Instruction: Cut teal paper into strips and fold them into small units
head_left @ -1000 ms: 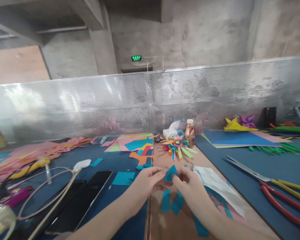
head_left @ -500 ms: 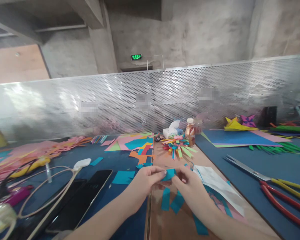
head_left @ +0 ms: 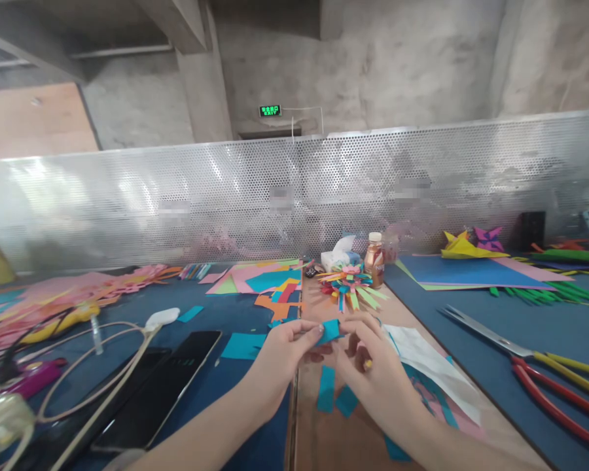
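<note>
A small blue piece of paper (head_left: 330,331) is held up over the middle of the table. My left hand (head_left: 285,350) pinches its left end between thumb and fingers. At its right edge is my right hand (head_left: 373,366), fingers curled, index finger and thumb closed against the paper. A tiny yellow spot shows among the right hand's curled fingers; I cannot make out what it is. Below the hands lie a blue paper strip (head_left: 326,388) and another blue piece (head_left: 346,401). A larger blue paper (head_left: 243,347) lies left of my left hand.
Large scissors (head_left: 520,356) lie at the right, a phone (head_left: 177,392) and a white cable (head_left: 140,340) at the left. A multicoloured paper-strip ball (head_left: 348,288) stands ahead beside a bottle (head_left: 374,261). White paper (head_left: 434,366) lies right of my right hand.
My right hand's fingers have shifted and curled more at the paper's right edge. The blue piece has tilted and risen slightly. My left hand keeps its pinch.
</note>
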Action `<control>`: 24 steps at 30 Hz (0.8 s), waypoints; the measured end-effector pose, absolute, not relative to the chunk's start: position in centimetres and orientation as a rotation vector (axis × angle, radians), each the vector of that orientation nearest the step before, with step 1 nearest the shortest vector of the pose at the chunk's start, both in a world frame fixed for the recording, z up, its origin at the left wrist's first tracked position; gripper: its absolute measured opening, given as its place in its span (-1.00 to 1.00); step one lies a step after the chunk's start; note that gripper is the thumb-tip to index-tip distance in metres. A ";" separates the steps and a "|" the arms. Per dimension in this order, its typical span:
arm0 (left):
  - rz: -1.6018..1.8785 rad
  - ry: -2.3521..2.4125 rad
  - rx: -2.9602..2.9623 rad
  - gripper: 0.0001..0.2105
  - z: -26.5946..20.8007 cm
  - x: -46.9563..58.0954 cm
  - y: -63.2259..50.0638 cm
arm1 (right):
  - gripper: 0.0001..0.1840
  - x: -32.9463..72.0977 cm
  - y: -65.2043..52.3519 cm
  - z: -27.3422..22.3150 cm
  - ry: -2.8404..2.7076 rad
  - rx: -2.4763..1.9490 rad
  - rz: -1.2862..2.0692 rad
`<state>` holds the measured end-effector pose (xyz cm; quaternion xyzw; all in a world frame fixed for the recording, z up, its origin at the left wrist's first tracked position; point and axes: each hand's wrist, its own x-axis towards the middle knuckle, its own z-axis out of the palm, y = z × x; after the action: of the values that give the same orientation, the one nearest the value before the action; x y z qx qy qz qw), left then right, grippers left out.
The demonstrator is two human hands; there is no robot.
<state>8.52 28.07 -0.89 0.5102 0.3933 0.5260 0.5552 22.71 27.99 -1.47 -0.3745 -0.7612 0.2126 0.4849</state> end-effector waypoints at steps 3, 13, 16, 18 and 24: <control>1.261 0.978 1.217 -0.75 -0.8 8.6 27.9 | -0.92 22.5 27.9 -1.5 -1.833 -0.928 0.539; 1.204 0.831 1.213 -0.75 -0.5 8.7 27.4 | -0.87 22.6 28.5 -1.5 -1.743 -0.995 0.571; 1.177 0.795 1.208 -0.70 -0.4 8.7 27.3 | -0.85 22.7 28.5 -1.2 -1.751 -1.008 0.561; 1.178 0.782 1.200 -0.71 -0.4 8.7 27.3 | -0.86 22.8 28.5 -1.0 -1.763 -1.012 0.545; 1.194 0.834 1.177 -0.79 -0.3 8.7 27.3 | -0.84 22.9 28.3 -0.8 -1.815 -0.985 0.555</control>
<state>8.68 27.29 -0.28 0.5062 0.3588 0.5136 0.5927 22.87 28.32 -0.83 -0.4037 -0.7444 0.2274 0.4809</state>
